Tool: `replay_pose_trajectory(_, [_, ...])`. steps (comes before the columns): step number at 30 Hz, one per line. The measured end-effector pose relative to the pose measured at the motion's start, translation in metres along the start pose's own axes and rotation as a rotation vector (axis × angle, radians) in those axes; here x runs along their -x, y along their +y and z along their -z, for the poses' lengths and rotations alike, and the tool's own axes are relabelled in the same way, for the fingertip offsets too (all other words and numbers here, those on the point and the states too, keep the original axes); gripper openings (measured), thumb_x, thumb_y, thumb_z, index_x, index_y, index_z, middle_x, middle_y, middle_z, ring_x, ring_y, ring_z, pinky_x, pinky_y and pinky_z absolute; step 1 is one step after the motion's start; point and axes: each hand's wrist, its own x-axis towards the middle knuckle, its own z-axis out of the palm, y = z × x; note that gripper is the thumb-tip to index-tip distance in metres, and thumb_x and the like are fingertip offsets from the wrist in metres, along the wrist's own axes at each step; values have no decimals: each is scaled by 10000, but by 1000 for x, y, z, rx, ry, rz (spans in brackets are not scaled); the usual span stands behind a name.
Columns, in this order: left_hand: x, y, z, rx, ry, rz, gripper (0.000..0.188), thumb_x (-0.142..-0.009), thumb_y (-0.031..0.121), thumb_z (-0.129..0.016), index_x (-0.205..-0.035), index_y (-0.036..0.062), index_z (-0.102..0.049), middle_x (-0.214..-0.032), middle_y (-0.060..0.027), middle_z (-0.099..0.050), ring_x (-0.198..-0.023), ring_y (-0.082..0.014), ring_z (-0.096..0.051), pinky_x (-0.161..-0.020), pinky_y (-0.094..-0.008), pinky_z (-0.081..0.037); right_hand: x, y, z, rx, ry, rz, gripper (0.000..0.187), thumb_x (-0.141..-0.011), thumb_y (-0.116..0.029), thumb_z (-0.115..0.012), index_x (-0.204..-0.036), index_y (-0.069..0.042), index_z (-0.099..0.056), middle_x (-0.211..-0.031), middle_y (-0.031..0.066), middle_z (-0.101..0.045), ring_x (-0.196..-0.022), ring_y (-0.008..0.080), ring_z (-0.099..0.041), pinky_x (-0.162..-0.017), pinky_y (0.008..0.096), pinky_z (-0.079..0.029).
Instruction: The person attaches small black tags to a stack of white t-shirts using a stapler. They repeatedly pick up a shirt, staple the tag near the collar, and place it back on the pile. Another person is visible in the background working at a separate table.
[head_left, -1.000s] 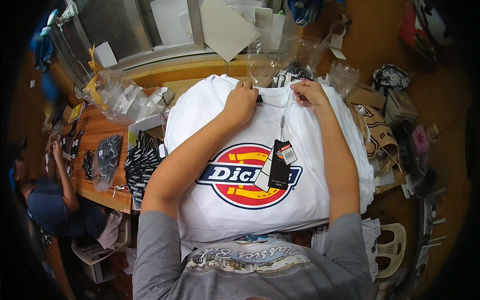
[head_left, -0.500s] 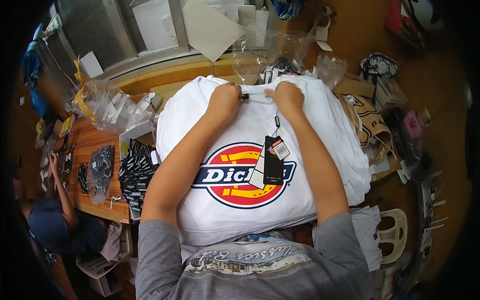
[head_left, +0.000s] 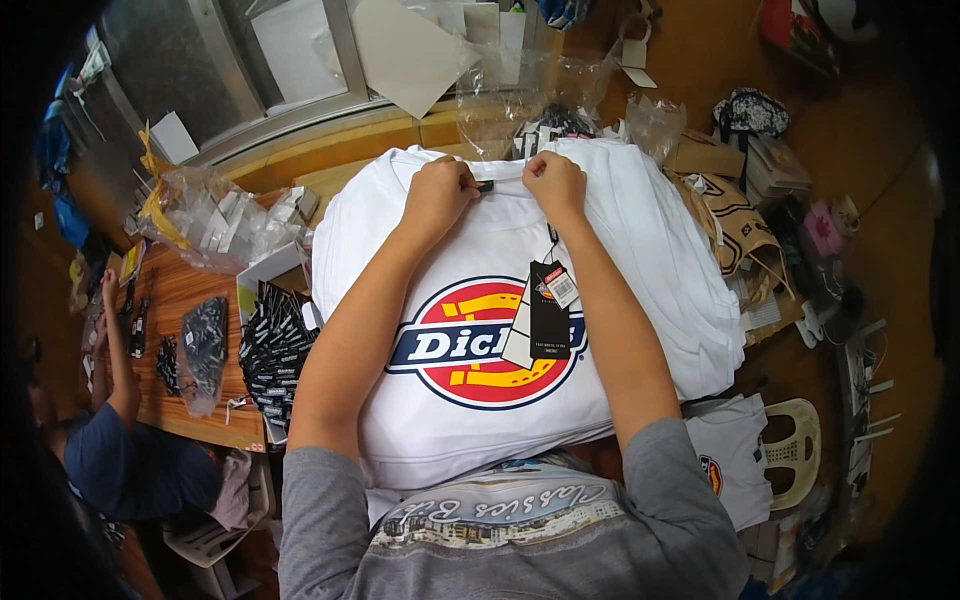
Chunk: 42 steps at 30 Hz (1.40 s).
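A white T-shirt (head_left: 440, 440) with a red, yellow and navy chest print lies face up on top of a thick stack of white shirts. My left hand (head_left: 438, 198) is closed on its collar, with the fingers beside a small black neck label (head_left: 486, 186). Across the neckline, my right hand (head_left: 558, 186) is pinched at the collar edge; its fingertips are partly hidden. A black hang tag (head_left: 550, 325) with a white price sticker and a pale card behind it hangs by a dark cord over the print.
Left of the stack, a box (head_left: 275, 360) holds many black tags on a wooden table (head_left: 160, 290). A bag of black items (head_left: 203, 350) lies farther left, near another person (head_left: 140, 460). A plastic chair (head_left: 795, 455) stands at right, beside a draped white shirt (head_left: 730, 450).
Both hands stay at the collar. The right fingers have shifted slightly left and up along the neckline, and the hang tag has moved a little. The other person's arm has risen.
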Motion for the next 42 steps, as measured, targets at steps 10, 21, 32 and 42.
replay_pose_trajectory(10, [1,1,2,52,10,28,132,-564,76,-639,-657,11,-569,-686,-119,-560,-636,-263,-540,-596,-329,-422,7,-6,18,-244,-132,264,77,-625,-53,-602,-693,-16,-606,-649,89,-597,-585,160,-566,-566,249,-443])
replay_pose_trajectory(21, [-1,-1,4,118,21,71,105,-586,73,-627,-652,14,-571,-645,-117,-570,-593,-243,-549,-568,-308,-424,14,-24,-5,-403,-201,113,102,-619,-109,-613,-691,-37,-616,-638,81,-596,-591,180,-578,-564,261,-446])
replay_pose_trajectory(32, [-2,-3,8,221,-46,79,62,-636,49,-583,-666,0,-561,-640,-132,-573,-584,-225,-557,-561,-290,-417,16,-27,7,-995,-864,-417,71,-750,-116,-565,-741,-49,-545,-490,-60,-360,-348,16,-247,-315,182,-167])
replay_pose_trajectory(42, [5,-8,22,115,-70,242,125,-607,78,-640,-720,27,-627,-700,-128,-602,-624,-213,-570,-602,-279,-431,7,-21,7,-1198,-905,-598,109,-780,-143,-521,-704,-102,-453,-467,-63,-324,-337,19,-230,-309,179,-163])
